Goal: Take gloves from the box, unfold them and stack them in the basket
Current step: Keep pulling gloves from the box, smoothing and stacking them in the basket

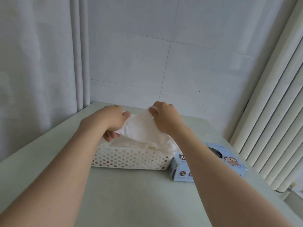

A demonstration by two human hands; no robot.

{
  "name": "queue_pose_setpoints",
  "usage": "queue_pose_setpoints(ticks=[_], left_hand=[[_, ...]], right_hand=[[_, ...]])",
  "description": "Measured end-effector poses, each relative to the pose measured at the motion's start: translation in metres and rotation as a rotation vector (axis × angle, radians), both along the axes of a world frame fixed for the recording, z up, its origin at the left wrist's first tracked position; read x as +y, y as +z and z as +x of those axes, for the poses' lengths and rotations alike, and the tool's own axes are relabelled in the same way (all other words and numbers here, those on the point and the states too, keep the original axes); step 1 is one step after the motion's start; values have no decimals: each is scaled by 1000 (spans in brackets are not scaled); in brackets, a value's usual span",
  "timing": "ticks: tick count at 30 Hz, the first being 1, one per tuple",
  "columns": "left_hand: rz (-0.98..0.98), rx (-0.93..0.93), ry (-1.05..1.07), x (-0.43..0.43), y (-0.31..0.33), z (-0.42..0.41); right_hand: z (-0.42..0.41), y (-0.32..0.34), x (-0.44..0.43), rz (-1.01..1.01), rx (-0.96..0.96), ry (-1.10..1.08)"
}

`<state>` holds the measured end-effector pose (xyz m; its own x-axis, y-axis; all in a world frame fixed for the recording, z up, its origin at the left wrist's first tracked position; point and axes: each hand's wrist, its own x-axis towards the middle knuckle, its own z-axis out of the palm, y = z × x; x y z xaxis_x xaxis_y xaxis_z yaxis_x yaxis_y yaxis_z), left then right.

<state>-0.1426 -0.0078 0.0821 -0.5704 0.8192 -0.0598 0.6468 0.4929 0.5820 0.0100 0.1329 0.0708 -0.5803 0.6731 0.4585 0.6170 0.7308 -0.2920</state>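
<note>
A thin translucent white glove (141, 125) is stretched between both hands just above the white perforated basket (131, 158). My left hand (113, 119) grips its left end with curled fingers. My right hand (165, 117) pinches its upper right edge. More white gloves (147, 145) lie piled inside the basket below. The light blue glove box (229, 164) lies on the table right of the basket, partly hidden by my right forearm.
The pale green table (131, 194) runs to a tiled wall behind the basket. A grey curtain (41, 63) hangs at the left. A white ribbed radiator (270, 112) stands at the right, close to the table's right edge.
</note>
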Motion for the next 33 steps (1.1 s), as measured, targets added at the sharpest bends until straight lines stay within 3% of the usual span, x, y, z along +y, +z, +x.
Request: queue_pose_setpoints(ticks=[4,9,12,16,19,24,30,33], left_hand=[[-162,-106,101,8,-15,-19],[-184,-63,138,7,-18,-25],[-164,83,167,3,-11,-19],[-133,407,235,1,-5,-10],[-127,469,77,5,-4,-4],[-264,364,-313,12,0,34],[-408,384,-373,20,-8,46],[-397,392,-366,20,-10,47]], right_hand=[[-11,-11,-3,41,-55,-17],[-5,-15,-8,124,-11,16],[6,-6,-11,68,-74,96],[29,12,-24,-157,-324,182],[39,12,-30,-247,-438,174],[36,0,-37,-215,-500,147],[38,-1,-45,-307,-429,140],[40,-5,-40,-253,-379,158]])
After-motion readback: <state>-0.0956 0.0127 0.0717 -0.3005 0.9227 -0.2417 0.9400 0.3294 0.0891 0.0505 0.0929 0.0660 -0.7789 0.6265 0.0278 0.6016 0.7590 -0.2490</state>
